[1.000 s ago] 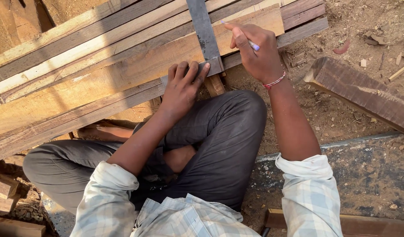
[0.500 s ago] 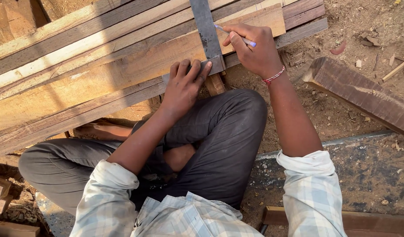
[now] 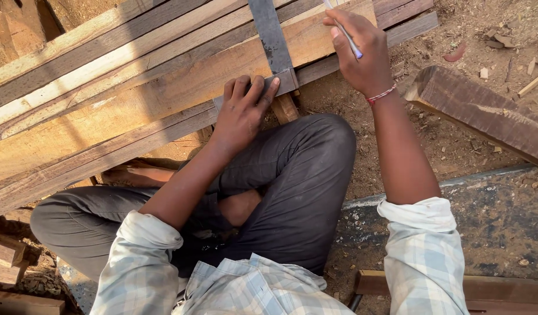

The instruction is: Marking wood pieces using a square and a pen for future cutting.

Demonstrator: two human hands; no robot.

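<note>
Steel square point(image 3: 273, 44) is lying across the plank point(image 3: 181, 81), and the left hand point(image 3: 241, 114) is pressing down on its stock, fingers spread flat over the near edge of the wood. Right hand point(image 3: 362, 55) is sitting just right of the blade, fingers pinched shut around a pen point(image 3: 346, 34), its tip pointing up toward the far edge of the plank. A dark beam point(image 3: 485, 114) is lying on the dirt, well right of that wrist.
</note>
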